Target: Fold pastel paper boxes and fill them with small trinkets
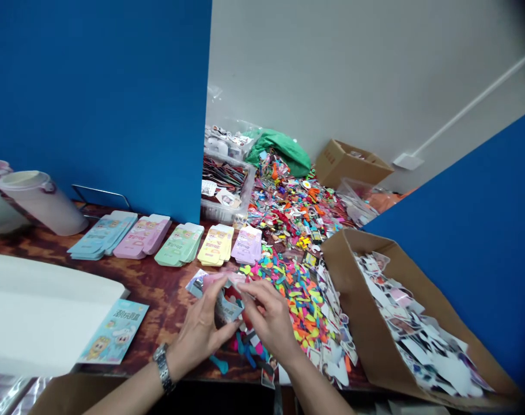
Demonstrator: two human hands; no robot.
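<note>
Both my hands meet over the wooden table [158, 288] near its front edge. My left hand [199, 334], with a metal watch on the wrist, pinches a small stack of printed cards and packets [221, 291]. My right hand [268, 317] pinches the same stack from the right side, fingers closed on its edge. Under and beside the hands lies a heap of small colourful pieces [305, 294].
Five fanned stacks of pastel packets [182, 242] lie in a row behind. A light-blue packet [115, 331] rests on a white board [37, 311]. An open cardboard box of printed cutouts [413, 323] stands right. Clear bins [225, 184], a plastic jug [41, 202] and blue partitions surround.
</note>
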